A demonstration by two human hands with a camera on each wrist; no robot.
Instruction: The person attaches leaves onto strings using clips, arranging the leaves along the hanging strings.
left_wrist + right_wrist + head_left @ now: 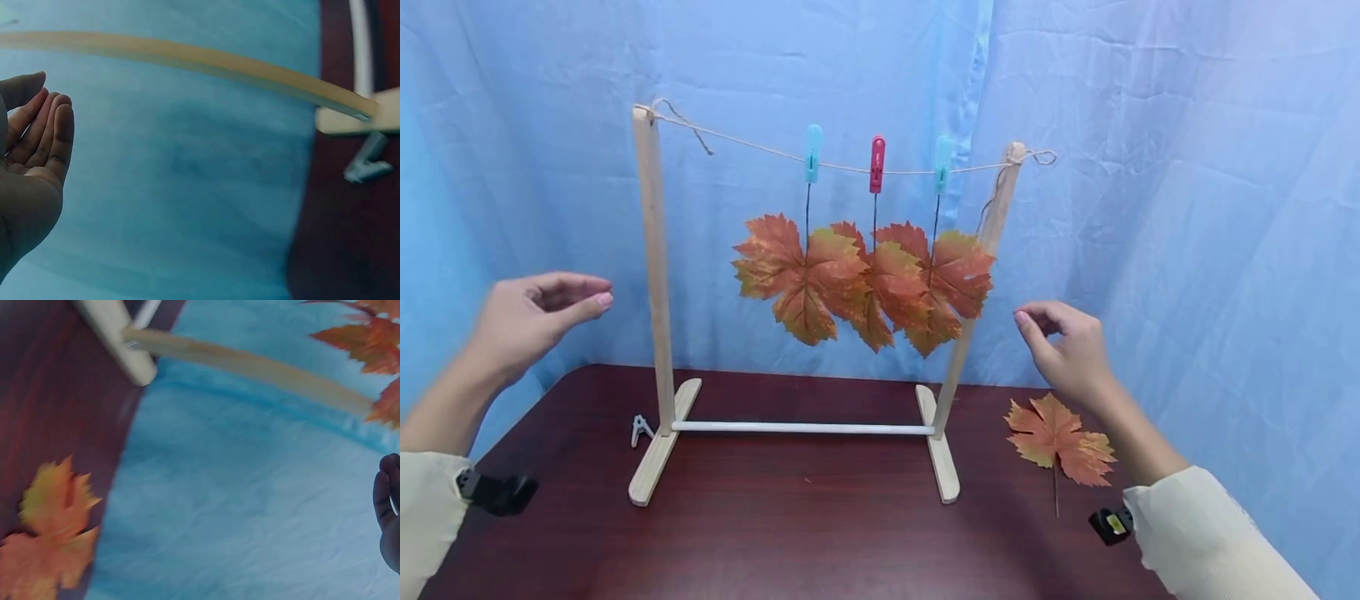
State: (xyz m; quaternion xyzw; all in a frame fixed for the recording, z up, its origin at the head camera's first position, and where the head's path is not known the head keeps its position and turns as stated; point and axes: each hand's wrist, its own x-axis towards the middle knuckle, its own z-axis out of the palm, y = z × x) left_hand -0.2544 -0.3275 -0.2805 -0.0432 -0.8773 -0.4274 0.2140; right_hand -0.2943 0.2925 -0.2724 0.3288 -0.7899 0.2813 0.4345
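Three orange-green artificial leaves hang by their stems from a string (pixel 745 144) on a wooden stand. A blue clothespin (pixel 812 155) holds the left leaf (pixel 801 279), a red clothespin (pixel 877 165) the middle leaf (pixel 891 283), and another blue clothespin (pixel 943 165) the right leaf (pixel 958 275). Left of the stand my left hand (pixel 538 312) is in the air, fingers loosely bent, holding nothing. My right hand (pixel 1067 346) is raised right of the stand, thumb and fingertips close together, with nothing visible between them. Below it, a loose leaf (pixel 1060 442) lies on the table.
The stand has a left post (pixel 655 267), a right post (pixel 1000 208) and a white crossbar (pixel 805 428) low between its feet. A grey clothespin (pixel 640 430) lies beside the left foot on the dark red table (pixel 775 533). A blue curtain (pixel 1187 208) hangs behind.
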